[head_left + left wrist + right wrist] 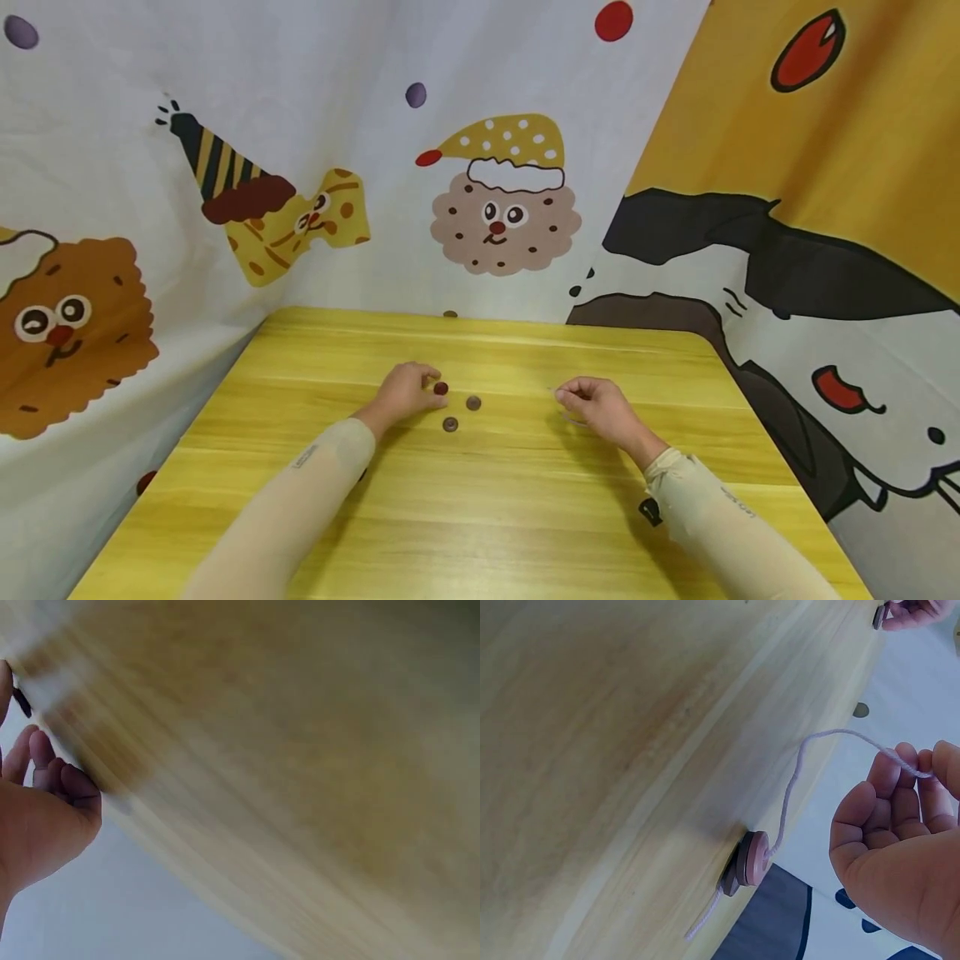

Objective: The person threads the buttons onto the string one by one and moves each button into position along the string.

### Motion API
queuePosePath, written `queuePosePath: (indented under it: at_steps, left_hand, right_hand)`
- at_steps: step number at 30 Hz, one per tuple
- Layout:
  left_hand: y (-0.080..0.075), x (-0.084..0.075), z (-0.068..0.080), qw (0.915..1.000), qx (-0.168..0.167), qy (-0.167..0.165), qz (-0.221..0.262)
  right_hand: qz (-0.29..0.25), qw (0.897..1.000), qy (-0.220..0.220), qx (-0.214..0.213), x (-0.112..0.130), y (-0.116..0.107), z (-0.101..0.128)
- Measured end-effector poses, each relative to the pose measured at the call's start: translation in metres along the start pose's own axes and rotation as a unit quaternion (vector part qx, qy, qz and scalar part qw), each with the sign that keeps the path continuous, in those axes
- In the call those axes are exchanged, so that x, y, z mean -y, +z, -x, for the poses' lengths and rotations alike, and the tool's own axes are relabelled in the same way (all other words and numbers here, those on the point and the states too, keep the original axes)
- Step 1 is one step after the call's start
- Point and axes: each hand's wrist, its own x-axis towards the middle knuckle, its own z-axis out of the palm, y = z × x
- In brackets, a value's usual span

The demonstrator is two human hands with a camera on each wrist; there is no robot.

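Observation:
At the table's far middle, my left hand [405, 392] reaches in with thumb and forefinger on either side of a dark red flat disc bead [441, 388]. A small gap seems to show around that disc in the left wrist view. Two brown round discs [473, 402] lie just to its right, one showing a centre hole. Farther right, my right hand [600, 408] pinches one end of a pale purple string [800, 765] between thumb and fingertips. Several threaded discs, a pink one [758, 859] and dark ones, sit on the string at the table, its tail hanging beyond them.
The wooden table [480, 517] has rounded far corners. Behind it and along its sides hangs a cartoon-printed curtain [360, 275]. A small black shape [650, 512] shows beside the right sleeve; another dark spot lies by the left forearm.

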Motion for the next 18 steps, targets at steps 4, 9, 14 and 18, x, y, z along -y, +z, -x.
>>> queuePosePath:
  at_steps: [4, 9, 14, 18]
  left_hand:
    - [-0.001, 0.002, -0.002, 0.9995, 0.013, -0.021, 0.020]
    - [0.000, 0.000, -0.004, 0.9993, 0.015, -0.023, 0.026]
    - [0.003, -0.003, -0.002, 0.9996, 0.005, -0.024, 0.016]
    - [0.007, -0.009, 0.001, 0.9999, 0.000, -0.012, -0.001]
  right_hand:
    - [0.013, 1.000, -0.003, -0.004, 0.001, 0.000, 0.000]
    - [0.020, 1.000, -0.006, -0.007, 0.001, 0.000, 0.000]
    - [0.025, 1.000, -0.007, -0.007, 0.001, 0.002, 0.000]
    - [0.029, 0.999, -0.008, -0.010, 0.001, 0.004, -0.001]
